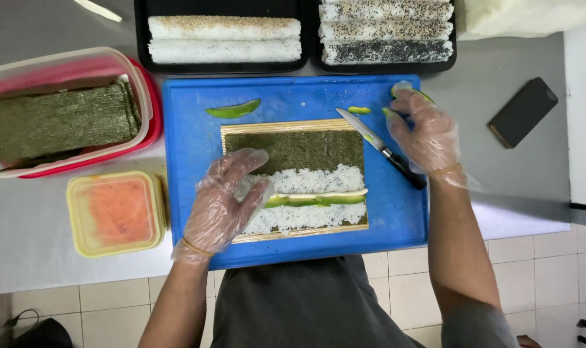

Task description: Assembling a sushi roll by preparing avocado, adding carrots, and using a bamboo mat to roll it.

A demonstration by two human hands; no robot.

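Avocado strips (pixel 315 200) are lying lengthwise left-to-right across rice (pixel 306 180); left hand (pixel 225 203), fingers spread, is covering their left end; right hand (pixel 425 132) is pinching an avocado piece (pixel 406 89), partly hidden.

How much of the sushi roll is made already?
Done: rice covers part of the seaweed sheet on the bamboo mat, with avocado strips lined across. In hand: the left hand rests on the rice; the right hand picks avocado pieces beside the knife. Left: nothing is rolled yet.
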